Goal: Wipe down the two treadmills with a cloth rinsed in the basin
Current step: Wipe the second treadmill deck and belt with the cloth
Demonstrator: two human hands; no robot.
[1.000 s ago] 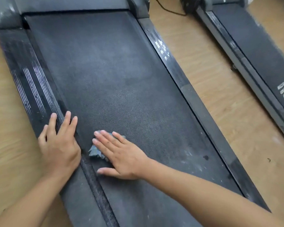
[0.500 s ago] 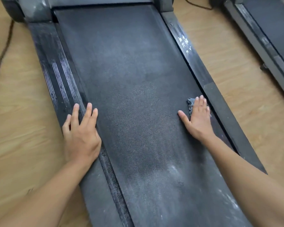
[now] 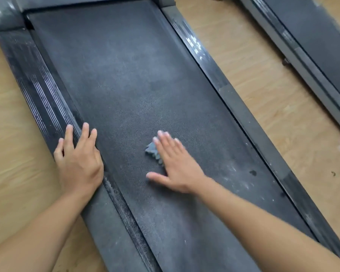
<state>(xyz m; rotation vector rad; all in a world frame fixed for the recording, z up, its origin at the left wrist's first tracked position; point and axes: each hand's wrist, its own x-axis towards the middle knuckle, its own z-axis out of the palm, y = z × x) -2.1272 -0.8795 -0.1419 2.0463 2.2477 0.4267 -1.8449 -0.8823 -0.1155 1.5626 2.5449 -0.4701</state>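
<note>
A: Where's the cloth [image 3: 152,151]?
B: Mid-belt [image 3: 135,75]. Grey, crumpled, pressed under the right hand [image 3: 177,165]; fingers straight, flat, blurred.
A: And the left hand [image 3: 79,160]?
B: Flat, fingers spread, across the belt's left edge, holding nothing. A second treadmill [image 3: 312,36] lies well right of the belt.

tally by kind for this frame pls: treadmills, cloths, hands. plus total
Treadmills: 2 (near treadmill, second treadmill at upper right)
Cloths: 1 (grey-blue cloth, pressed flat on the near belt)
Hands: 2 (left hand, right hand on the cloth)
Total: 5
</note>
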